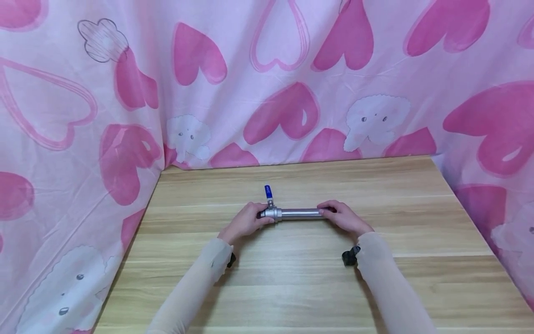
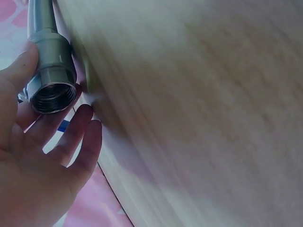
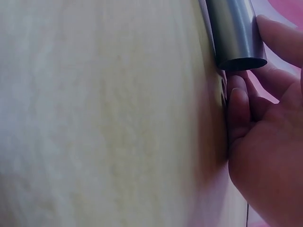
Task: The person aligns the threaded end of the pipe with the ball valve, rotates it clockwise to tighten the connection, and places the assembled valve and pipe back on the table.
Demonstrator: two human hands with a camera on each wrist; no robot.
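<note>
A metal ball valve with a blue lever handle is joined to a straight steel pipe, lying crosswise just at the wooden table. The left hand grips the valve between thumb and fingers at its left end. In the left wrist view the valve's open end shows an inner thread and faces the palm. At the other end, the right hand holds the pipe with thumb and fingers. The right wrist view shows the pipe's plain round end between them.
The wooden table spreads around both hands. Pink curtains with hearts and white cartoon figures hang behind the table and along its left and right sides. A black wrist camera sits at the right cuff.
</note>
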